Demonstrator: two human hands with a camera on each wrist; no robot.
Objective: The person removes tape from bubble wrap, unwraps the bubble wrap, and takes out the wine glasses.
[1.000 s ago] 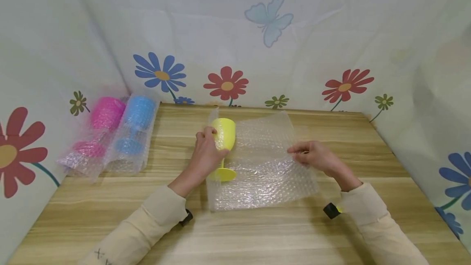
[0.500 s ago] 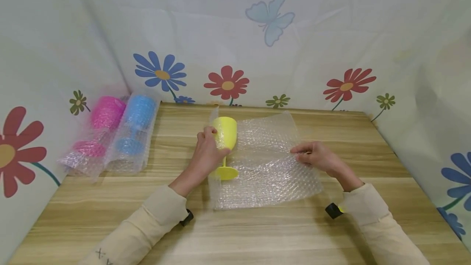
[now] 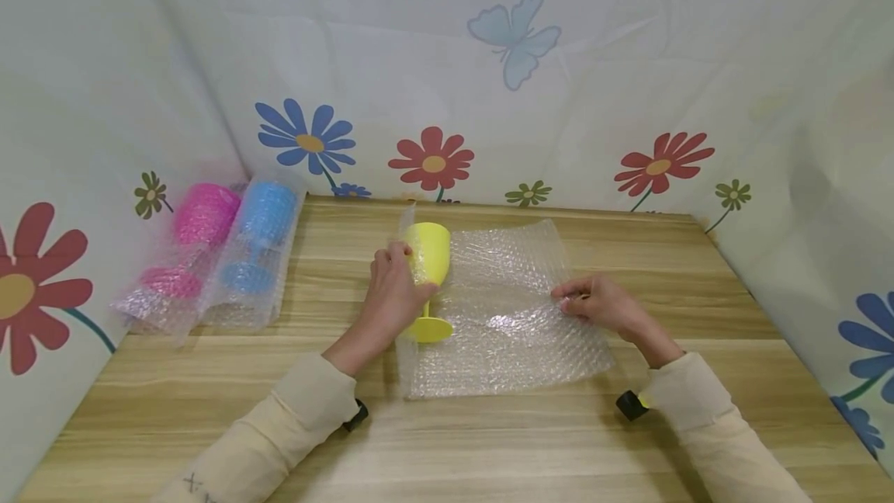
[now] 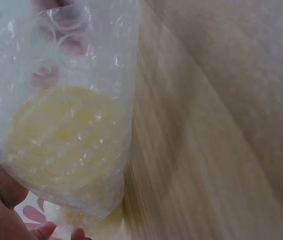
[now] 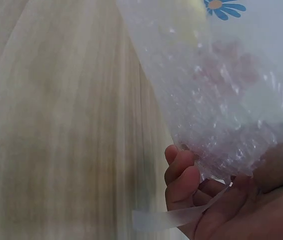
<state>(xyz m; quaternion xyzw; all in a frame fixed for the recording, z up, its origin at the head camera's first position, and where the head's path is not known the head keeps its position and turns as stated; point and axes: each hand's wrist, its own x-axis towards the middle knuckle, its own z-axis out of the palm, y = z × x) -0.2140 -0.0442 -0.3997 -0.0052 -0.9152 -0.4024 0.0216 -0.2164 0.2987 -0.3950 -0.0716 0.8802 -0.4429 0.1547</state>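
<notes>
1. Yellow goblet [image 3: 434, 251] lies sideways on the bubble wrap [image 3: 503, 363]; we see the left hand [image 3: 396, 293] curled round its bowl.
2. We see the right hand [image 3: 604, 303] pinching the bubble wrap's right edge, a clear strip [image 5: 169, 219] at its fingers.
3. We judge the goblet light, stiff, slightly slippery, best held by the bowl, sparing its thin stem.
4. Farther left lie wrapped pink [image 3: 206, 214] and blue goblets [image 3: 266, 212].

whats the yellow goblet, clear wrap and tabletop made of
Yellow goblet: probably plastic, smooth, from its even, opaque colour. Clear wrap: thin, glossy plastic film, given its bubbles and glints. Tabletop: wood or wood-look laminate, low sheen, with streaky grain.
</notes>
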